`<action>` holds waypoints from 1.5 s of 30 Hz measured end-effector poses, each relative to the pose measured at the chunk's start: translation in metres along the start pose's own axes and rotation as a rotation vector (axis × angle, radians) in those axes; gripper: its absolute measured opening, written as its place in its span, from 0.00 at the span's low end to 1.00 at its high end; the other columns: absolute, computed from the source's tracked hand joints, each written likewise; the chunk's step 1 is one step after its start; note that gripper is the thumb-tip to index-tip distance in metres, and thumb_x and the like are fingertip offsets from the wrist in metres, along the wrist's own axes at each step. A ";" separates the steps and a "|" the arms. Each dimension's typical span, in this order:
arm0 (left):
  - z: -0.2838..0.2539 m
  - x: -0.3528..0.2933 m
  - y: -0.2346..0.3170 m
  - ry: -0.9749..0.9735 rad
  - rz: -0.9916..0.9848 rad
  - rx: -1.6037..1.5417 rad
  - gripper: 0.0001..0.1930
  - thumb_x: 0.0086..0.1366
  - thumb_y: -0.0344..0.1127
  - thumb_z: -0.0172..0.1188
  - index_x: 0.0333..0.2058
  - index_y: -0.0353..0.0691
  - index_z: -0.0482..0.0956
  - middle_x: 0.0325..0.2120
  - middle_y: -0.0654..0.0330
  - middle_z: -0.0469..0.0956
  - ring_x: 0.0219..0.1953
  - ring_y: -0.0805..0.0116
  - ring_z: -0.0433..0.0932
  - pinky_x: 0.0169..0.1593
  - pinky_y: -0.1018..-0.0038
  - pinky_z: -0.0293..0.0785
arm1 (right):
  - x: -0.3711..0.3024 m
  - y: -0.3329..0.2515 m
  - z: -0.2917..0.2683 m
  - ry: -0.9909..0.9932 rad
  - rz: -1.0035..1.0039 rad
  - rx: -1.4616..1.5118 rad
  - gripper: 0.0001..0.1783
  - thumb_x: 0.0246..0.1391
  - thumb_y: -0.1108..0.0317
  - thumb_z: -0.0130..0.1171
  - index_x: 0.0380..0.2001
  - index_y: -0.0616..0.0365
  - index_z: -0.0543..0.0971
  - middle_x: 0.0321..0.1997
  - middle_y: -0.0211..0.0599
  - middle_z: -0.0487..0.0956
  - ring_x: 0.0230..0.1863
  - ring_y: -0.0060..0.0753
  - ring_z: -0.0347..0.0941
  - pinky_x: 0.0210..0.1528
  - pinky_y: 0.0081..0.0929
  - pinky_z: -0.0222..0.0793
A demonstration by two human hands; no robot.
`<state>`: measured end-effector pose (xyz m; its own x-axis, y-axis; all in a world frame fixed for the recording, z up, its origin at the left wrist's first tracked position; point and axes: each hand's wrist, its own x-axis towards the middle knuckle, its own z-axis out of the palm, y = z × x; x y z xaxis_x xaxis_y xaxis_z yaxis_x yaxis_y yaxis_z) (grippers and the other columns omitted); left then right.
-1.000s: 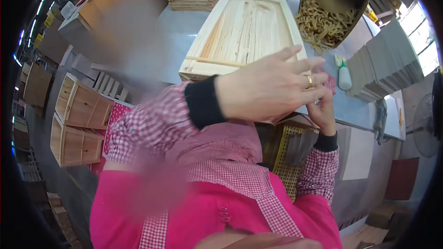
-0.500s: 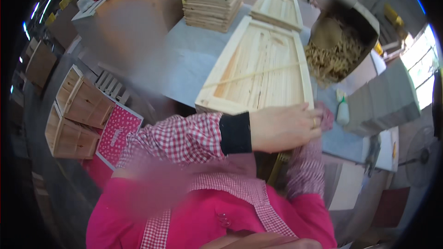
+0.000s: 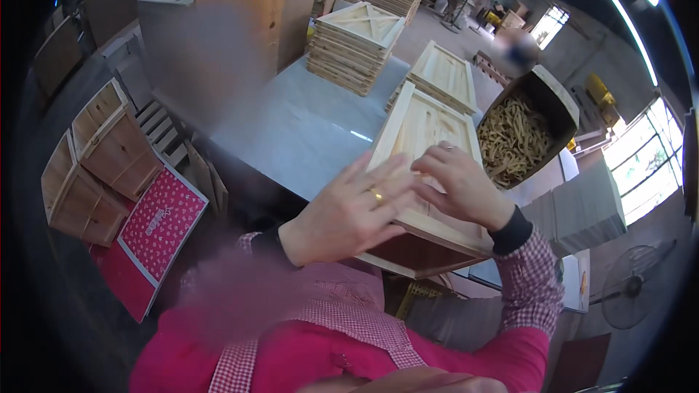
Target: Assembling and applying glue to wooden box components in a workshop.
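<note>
A pale wooden framed panel [image 3: 439,122] lies in front of me, a brown hollow or side [image 3: 426,253] showing under its near edge. Over its near half are both my hands. My left hand [image 3: 346,211], with a gold ring, has its fingers stretched across the panel and its thumb apart. My right hand [image 3: 466,185] comes from the right, its fingers bent and its thumb apart below them. The fingertips of the two hands nearly meet; whether a thin band lies between them is hard to make out.
Beyond the panel lie more framed panels [image 3: 444,73] and a tall panel stack [image 3: 351,51] on the grey table [image 3: 291,127]. A bin of tan, band-like strips [image 3: 513,138] stands at right, near grey stacked sheets [image 3: 588,207]. Wooden buckets [image 3: 109,145] stand left; a fan [image 3: 632,287] is lower right.
My left hand has moved left from the panel's near right corner. My right hand has come up over the panel. The thin yellowish band across the panel no longer shows. My view has tilted up.
</note>
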<state>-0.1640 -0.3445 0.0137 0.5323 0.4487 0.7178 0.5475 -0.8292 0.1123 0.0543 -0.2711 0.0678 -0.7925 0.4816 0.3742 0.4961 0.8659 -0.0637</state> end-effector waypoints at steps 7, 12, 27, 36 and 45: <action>0.023 -0.008 -0.002 0.071 -0.185 -0.218 0.19 0.55 0.31 0.66 0.45 0.33 0.76 0.50 0.49 0.74 0.59 0.43 0.68 0.58 0.57 0.67 | 0.035 0.091 0.009 -0.034 -0.090 -0.103 0.05 0.46 0.71 0.59 0.24 0.58 0.73 0.24 0.42 0.73 0.31 0.48 0.73 0.32 0.38 0.67; 0.028 0.018 -0.008 -0.070 -0.214 -0.279 0.18 0.55 0.26 0.63 0.46 0.32 0.77 0.51 0.46 0.74 0.57 0.43 0.70 0.60 0.59 0.66 | 0.001 0.198 0.017 -0.274 0.330 -0.048 0.19 0.56 0.56 0.57 0.23 0.61 0.75 0.18 0.43 0.72 0.21 0.43 0.68 0.26 0.34 0.64; 0.044 0.009 -0.033 0.125 -0.572 -0.563 0.16 0.65 0.27 0.50 0.51 0.29 0.74 0.56 0.43 0.69 0.63 0.51 0.63 0.66 0.60 0.52 | -0.193 0.372 0.115 0.457 0.920 -0.163 0.15 0.53 0.60 0.56 0.28 0.63 0.78 0.27 0.51 0.78 0.32 0.53 0.75 0.35 0.43 0.69; 0.030 0.026 -0.009 0.223 -0.738 -0.827 0.16 0.63 0.27 0.54 0.50 0.29 0.75 0.55 0.44 0.71 0.63 0.52 0.63 0.65 0.61 0.56 | -0.155 0.399 0.133 0.263 0.957 -0.519 0.13 0.51 0.62 0.55 0.28 0.62 0.81 0.32 0.52 0.79 0.38 0.53 0.75 0.45 0.45 0.70; 0.027 0.000 -0.005 0.208 -0.605 -0.915 0.18 0.63 0.26 0.54 0.53 0.30 0.73 0.58 0.46 0.68 0.64 0.53 0.62 0.65 0.63 0.57 | -0.117 0.381 0.016 0.866 1.071 -0.438 0.13 0.55 0.63 0.52 0.27 0.63 0.75 0.27 0.54 0.77 0.36 0.57 0.74 0.38 0.42 0.68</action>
<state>-0.1493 -0.3311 -0.0057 0.1734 0.8683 0.4648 -0.0473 -0.4641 0.8845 0.3300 0.0052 -0.0151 0.4031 0.4914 0.7721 0.8956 -0.0381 -0.4433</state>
